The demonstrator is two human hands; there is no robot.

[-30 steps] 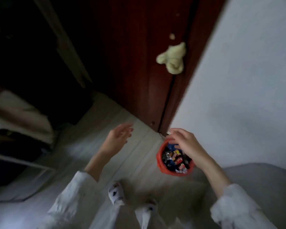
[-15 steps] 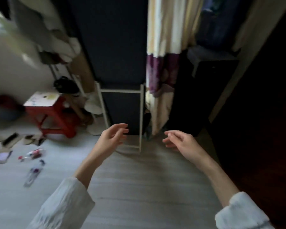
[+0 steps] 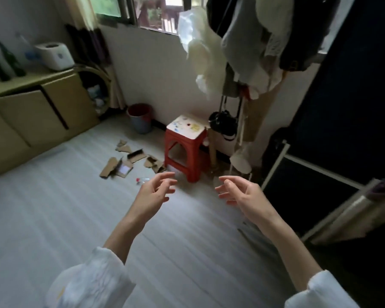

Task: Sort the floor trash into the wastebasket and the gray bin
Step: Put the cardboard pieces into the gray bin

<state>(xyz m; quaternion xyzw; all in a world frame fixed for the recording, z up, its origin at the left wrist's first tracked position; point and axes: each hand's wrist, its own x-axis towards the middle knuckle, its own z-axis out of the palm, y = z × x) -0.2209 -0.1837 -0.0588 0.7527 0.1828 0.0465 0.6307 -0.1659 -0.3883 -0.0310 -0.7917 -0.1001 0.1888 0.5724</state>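
Both hands empty above the floor; trash lies ahead by the stool

The left hand (image 3: pixel 152 194) and right hand (image 3: pixel 242 194) are raised over the pale floor (image 3: pixel 53 218), palms turned toward each other, fingers loosely curled and holding nothing. Torn cardboard pieces (image 3: pixel 129 161) lie scattered on the floor just left of the red stool (image 3: pixel 185 147), and a small plastic bottle with a red cap (image 3: pixel 141 180) lies beyond the left fingertips, partly hidden by them. A gray bin (image 3: pixel 140 117) with a dark red inside stands against the wall under the window, beyond the cardboard and apart from it. Clothes (image 3: pixel 253 52) hang at the upper right above the stool. No other container shows in this view
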